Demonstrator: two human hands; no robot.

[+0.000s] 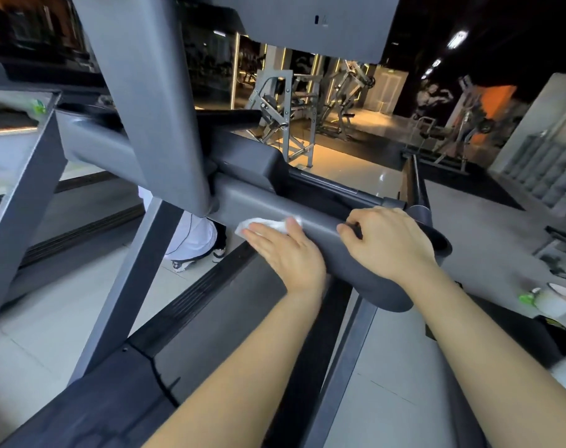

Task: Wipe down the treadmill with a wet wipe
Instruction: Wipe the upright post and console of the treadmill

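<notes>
Wiping: your left hand (283, 250) presses the wet wipe (265, 225) flat on the treadmill (307, 218) handrail's grey side.
Wipe: white, crumpled, partly under your fingers, left of the rail's middle.
Left fingers: straight, close together, flat on the wipe.
Right hand (388, 242): on top of the same rail, just beside the left.
Right fingers: curled over the rail's top edge, gripping it.
Rail: dark grey, matte, rounded end near you.

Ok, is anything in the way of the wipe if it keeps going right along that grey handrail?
Yes: the right hand grips the handrail just right of the wet wipe, which the left hand presses flat. Nothing else visible lies between them.
</notes>
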